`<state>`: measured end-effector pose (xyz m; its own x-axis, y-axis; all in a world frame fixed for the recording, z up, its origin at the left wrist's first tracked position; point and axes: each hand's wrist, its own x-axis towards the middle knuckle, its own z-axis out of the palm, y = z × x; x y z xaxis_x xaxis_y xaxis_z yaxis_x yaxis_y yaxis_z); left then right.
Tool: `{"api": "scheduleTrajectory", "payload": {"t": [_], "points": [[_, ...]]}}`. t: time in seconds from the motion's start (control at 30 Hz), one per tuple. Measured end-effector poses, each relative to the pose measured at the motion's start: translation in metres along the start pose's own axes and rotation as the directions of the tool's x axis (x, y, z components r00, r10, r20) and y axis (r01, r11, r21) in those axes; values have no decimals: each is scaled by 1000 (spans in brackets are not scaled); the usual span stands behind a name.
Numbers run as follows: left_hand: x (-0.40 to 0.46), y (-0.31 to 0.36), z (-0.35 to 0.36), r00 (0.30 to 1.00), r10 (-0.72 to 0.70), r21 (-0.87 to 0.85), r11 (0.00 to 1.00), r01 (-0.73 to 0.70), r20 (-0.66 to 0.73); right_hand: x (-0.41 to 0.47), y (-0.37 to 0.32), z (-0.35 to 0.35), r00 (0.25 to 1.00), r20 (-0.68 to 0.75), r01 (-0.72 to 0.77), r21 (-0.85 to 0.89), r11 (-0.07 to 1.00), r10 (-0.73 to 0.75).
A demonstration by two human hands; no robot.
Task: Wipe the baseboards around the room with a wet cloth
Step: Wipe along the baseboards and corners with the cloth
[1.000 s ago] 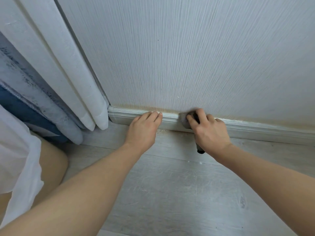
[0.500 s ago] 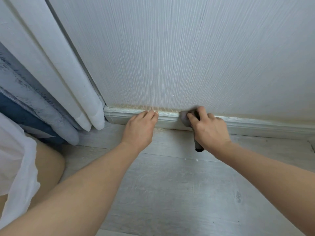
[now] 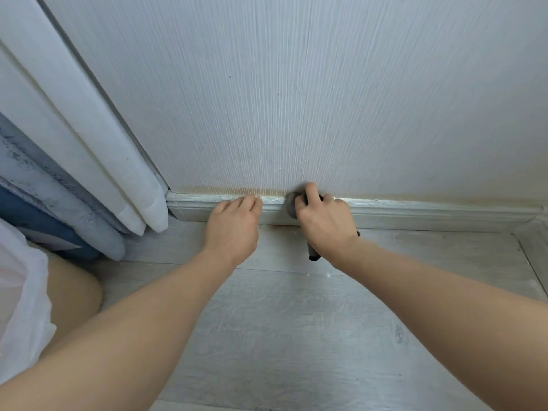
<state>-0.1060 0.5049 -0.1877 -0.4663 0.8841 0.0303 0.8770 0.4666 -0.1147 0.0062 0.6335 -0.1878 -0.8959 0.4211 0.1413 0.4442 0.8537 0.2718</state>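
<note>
Long white curtain folds [image 3: 89,161] hang down at the left end of the wall, their hems stopping just above the floor and covering the left end of the white moulded baseboard [image 3: 430,213]. Further left, pale blue and dark blue fabric folds [image 3: 44,203] reach the floor. A bare knee [image 3: 74,292] and a white garment [image 3: 20,307] show at the lower left.

The wall is covered in pale grey wallpaper with fine vertical ribs [image 3: 296,99], stained yellowish along its bottom edge just above the baseboard. The floor is grey wood-grain planks [image 3: 281,336], scuffed, with a few small white specks near the baseboard. At the far right the baseboard meets a corner.

The left hand [image 3: 234,226] lies with straight fingers, the tips resting on the top edge of the baseboard, holding nothing. Just beside it, the right hand [image 3: 323,221] has its fingers curled round a bunched grey cloth [image 3: 292,204], pressing it against the face and top edge of the baseboard near its middle. A dark end of the cloth sticks out below the wrist, over the floor.
</note>
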Motion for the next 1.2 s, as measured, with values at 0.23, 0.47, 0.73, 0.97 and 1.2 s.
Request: {"api": "scheduleTrajectory", "payload": {"t": [0.23, 0.47, 0.73, 0.97, 1.2], "points": [[6, 27, 5, 985, 114, 38, 993, -110, -132, -3, 4, 6, 1000, -8, 22, 79, 997, -22], [7, 30, 7, 995, 45, -57, 997, -50, -87, -3, 8, 7, 999, -20, -33, 122, 992, 35], [9, 36, 9, 1000, -14, -103, 995, 12, -16, -33, 66, 8, 973, 190, -160, 131, 978, 134], [13, 36, 6, 1000, 8, -88, 996, -7, 5, -17, 25, 0, 977, 170, -162, 181, 970, 131], [11, 38, 5, 1000, -8, -96, 995, 9, 8, -32, 58, 5, 984, 163, -95, 142, 985, 71]]}}
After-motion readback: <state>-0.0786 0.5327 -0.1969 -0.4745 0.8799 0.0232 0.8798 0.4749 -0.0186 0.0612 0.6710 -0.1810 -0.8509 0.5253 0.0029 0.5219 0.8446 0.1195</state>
